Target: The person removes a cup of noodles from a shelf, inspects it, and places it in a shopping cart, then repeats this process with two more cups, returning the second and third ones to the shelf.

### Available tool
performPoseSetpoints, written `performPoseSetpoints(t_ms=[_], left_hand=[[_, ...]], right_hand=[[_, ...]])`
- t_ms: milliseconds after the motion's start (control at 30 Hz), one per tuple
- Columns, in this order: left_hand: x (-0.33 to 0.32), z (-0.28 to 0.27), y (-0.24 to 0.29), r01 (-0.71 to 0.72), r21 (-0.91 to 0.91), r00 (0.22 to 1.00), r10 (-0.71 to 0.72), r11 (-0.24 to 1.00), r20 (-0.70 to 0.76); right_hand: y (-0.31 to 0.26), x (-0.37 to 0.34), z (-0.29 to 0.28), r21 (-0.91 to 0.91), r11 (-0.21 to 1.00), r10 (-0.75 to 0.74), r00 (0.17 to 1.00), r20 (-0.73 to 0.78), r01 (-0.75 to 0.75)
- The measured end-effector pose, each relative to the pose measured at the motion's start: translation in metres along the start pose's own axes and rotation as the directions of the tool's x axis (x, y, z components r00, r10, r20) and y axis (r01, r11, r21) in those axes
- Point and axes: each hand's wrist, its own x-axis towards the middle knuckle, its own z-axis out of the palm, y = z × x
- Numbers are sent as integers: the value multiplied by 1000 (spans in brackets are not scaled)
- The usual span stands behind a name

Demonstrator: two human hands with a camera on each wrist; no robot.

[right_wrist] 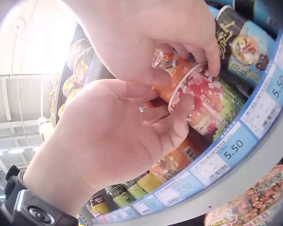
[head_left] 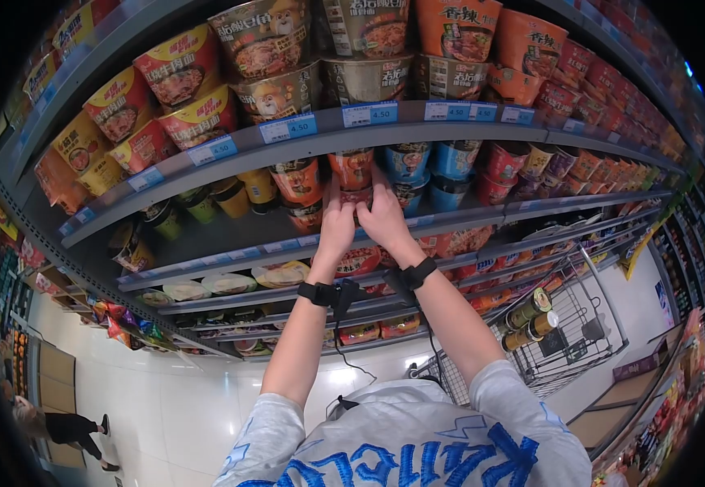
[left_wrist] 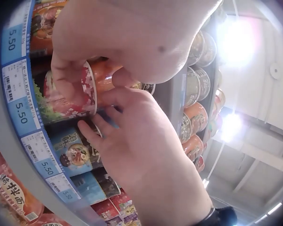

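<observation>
A pink-red instant noodle cup (right_wrist: 210, 101) with a floral print and white rim sits on the shelf between both hands. My left hand (head_left: 338, 225) holds one side, its fingertips (right_wrist: 181, 109) bent against the wall near the rim. From the other side my right hand (head_left: 385, 217) grips it, with fingers (right_wrist: 212, 59) curled over the wall. An orange cup (head_left: 352, 168) appears directly above the pink one in the head view. In the wrist views, this orange cup is partly hidden behind the hands.
Orange cups (head_left: 297, 180) stand left of the hands, blue cups (head_left: 408, 162) right. The upper shelf edge (head_left: 320, 144) overhangs close above. Price tags (right_wrist: 233, 148) line the shelf front. A shopping cart (head_left: 588, 325) holding several cups stands lower right. A person (head_left: 68, 430) walks at lower left.
</observation>
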Motion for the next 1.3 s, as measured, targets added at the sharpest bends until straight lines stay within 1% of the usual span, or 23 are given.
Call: performPoseSetpoints(t_ms=[33,167,233,267,333,400,500,600,633,700,733,767,833,867,900,933,1000,1033,1067,1133,1167,1267,1300], left_hand=[[1,-1,-3,-43,48,999,43,998,-7],[-7,-4,-2,-67,100,997,64,993,34],[-24,-7,13,28,15,1000,-28,1000,14],[-36,-8,19,31,19,999,-32,999,24],[-62,-11,27,157,-194,987,-149,968,53],[-87,-9,6,131,-212,990,-118,968,77],[-124,-4,-19,295,-137,941,-263,946,213],[-159,11,-52,421,-60,861,-378,905,340],[-170,16,-62,445,-2,825,-409,896,389],[-185,32,-76,463,69,753,-433,884,495],[-195,42,-81,532,92,678,-488,842,550],[-205,53,-86,593,125,594,-537,796,599],[-225,78,-100,537,180,541,-500,824,677],[-236,92,-110,476,208,533,-468,855,705],[-251,105,-128,471,258,474,-488,844,733],[-262,118,-139,456,265,449,-476,850,756],[-276,146,-145,457,398,287,-556,795,780],[-280,159,-142,427,479,204,-597,767,776],[-286,171,-141,410,490,185,-596,769,781],[-297,197,-152,303,554,97,-604,775,791],[-299,207,-153,262,578,48,-609,772,792],[-317,236,-168,158,625,9,-634,765,774],[-325,244,-184,110,641,-54,-639,760,767]], right_hand=[[0,0,-1,-25,999,27,999,41,-26],[4,-7,0,-67,998,-14,1000,6,14],[-9,-20,-11,65,998,-18,1000,17,17],[-11,-32,-16,67,998,-8,1000,11,8],[-10,-62,-29,43,999,11,1000,-3,-10],[2,-99,-41,65,994,85,996,0,-85],[56,-175,-52,0,949,316,949,-2,-316],[115,-276,-71,-209,820,543,840,-5,-532],[121,-307,-82,-246,731,662,749,31,-636],[142,-376,-103,-347,584,783,622,3,-734],[140,-406,-115,-424,488,840,543,-11,-763],[142,-438,-124,-408,439,864,501,-53,-800],[151,-498,-142,-475,187,968,243,-60,-860],[154,-528,-151,-449,147,974,209,-92,-881],[157,-555,-159,-445,87,990,128,-61,-891],[158,-573,-163,-442,36,998,51,-23,-896],[144,-590,-176,-460,-38,997,0,-82,-887],[146,-611,-180,-465,-83,996,-65,-56,-881],[147,-632,-181,-471,-126,991,-129,-26,-873],[155,-665,-179,-394,-196,981,-184,-69,-898],[163,-680,-178,-372,-183,983,-170,-68,-910],[168,-697,-185,-333,-198,980,-188,-62,-922],[166,-696,-188,-336,-210,978,-202,-59,-918]])
